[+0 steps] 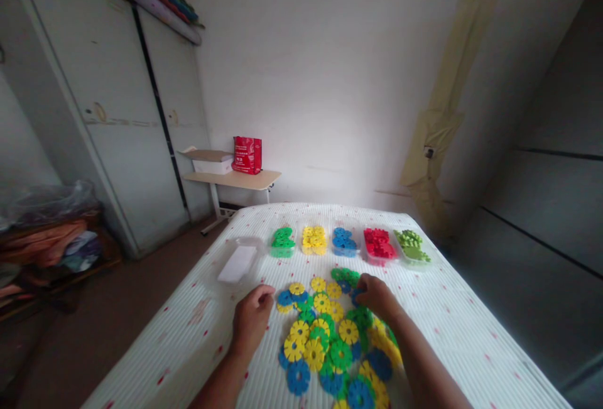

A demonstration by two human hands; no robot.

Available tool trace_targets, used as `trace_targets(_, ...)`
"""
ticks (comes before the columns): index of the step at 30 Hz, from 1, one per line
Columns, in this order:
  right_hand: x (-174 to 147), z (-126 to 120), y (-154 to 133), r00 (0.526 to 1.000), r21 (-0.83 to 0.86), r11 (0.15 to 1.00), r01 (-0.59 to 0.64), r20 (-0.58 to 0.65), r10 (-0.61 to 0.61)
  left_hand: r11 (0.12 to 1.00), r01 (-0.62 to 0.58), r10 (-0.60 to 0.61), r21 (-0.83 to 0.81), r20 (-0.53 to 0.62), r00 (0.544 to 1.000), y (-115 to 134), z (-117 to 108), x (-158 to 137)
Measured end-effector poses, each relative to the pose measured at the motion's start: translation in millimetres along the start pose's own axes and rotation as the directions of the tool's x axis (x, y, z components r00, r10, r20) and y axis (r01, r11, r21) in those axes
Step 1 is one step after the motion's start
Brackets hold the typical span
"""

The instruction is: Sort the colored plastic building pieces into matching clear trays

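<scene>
Yellow, green and blue notched plastic snowflake discs (314, 354) lie in a loose, overlapping pile on the table. My right hand (375, 296) reaches over the far right of this pile, its fingers pinched on a blue snowflake disc (357, 296). Beside the pile on the left is my left hand (253, 320), with curled fingers and the thumb pressed against them. Whatever those fingers may hold is hidden. Just beyond my right hand, several green discs (343, 274) lie in a short row.
Along the far side stand clear tubs of green (283, 239), yellow (313, 239), blue (344, 240), red (379, 244) and light green pieces (411, 245). A clear tray (257, 263) with white card sits left. Behind is a side table (264, 179) with a red bag (247, 155).
</scene>
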State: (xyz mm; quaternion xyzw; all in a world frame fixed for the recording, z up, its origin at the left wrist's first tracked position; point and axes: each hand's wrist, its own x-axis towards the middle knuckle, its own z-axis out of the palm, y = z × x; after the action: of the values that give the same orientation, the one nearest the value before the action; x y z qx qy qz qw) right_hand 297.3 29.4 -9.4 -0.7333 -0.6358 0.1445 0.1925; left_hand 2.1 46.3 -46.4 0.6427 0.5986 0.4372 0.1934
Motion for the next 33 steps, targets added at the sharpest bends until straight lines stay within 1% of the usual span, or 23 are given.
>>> trace_targets(3,0.1,-2.6,-1.7,0.997,0.079,0.995,0.059,-0.056,-0.055,1.000,0.011,-0.011,0.016,0.004,1.000,-1.3,0.9,-0.2)
trace_targets(6,-1.2,0.8,-12.5,0.989,0.158,0.979,0.131,-0.090,-0.118,0.999,0.022,-0.022,0.023,0.009,1.000,-0.6,0.7,-0.4)
trace_targets(8,-2.5,5.7,-19.5,0.988,0.119,0.982,0.147,-0.065,-0.140,0.999,0.024,-0.024,0.023,0.003,1.000,0.4,0.1,-0.5)
trace_targets(12,-4.6,14.7,-25.8,0.982,-0.060,0.980,0.190,-0.001,-0.191,1.000,0.017,-0.016,0.012,-0.010,1.000,1.3,-0.7,-0.5)
trace_targets(15,-4.4,17.3,-26.8,0.980,-0.137,0.971,0.198,0.036,-0.194,1.000,0.013,-0.013,0.004,-0.008,1.000,0.8,-0.7,-0.5)
trace_targets(20,-3.7,15.4,-31.1,0.983,-0.180,0.967,0.181,0.058,-0.173,1.000,0.025,-0.025,0.006,0.004,1.000,0.7,-0.2,-0.8)
trace_targets(24,-6.8,10.1,-33.1,0.988,-0.193,0.969,0.153,0.021,-0.152,1.000,0.022,-0.022,-0.009,0.015,1.000,1.4,-0.1,-0.7)
trace_targets(26,-8.0,6.9,-31.5,0.992,-0.151,0.981,0.125,0.009,-0.125,1.000,0.016,-0.016,-0.013,0.016,1.000,1.1,0.0,-0.6)
trace_targets(29,-5.0,1.7,-28.0,0.994,-0.002,0.995,0.098,0.055,-0.097,1.000,0.024,-0.024,-0.020,0.005,1.000,0.5,0.4,-0.8)
trace_targets(31,2.0,-3.7,-27.4,0.993,0.074,0.994,0.080,0.082,-0.086,0.999,0.025,-0.025,-0.021,0.004,1.000,0.7,0.4,-1.0)
trace_targets(33,13.6,-11.9,-29.5,0.995,0.110,0.992,0.069,0.066,-0.076,0.999,0.025,-0.025,-0.021,0.004,1.000,1.2,0.2,-1.3)
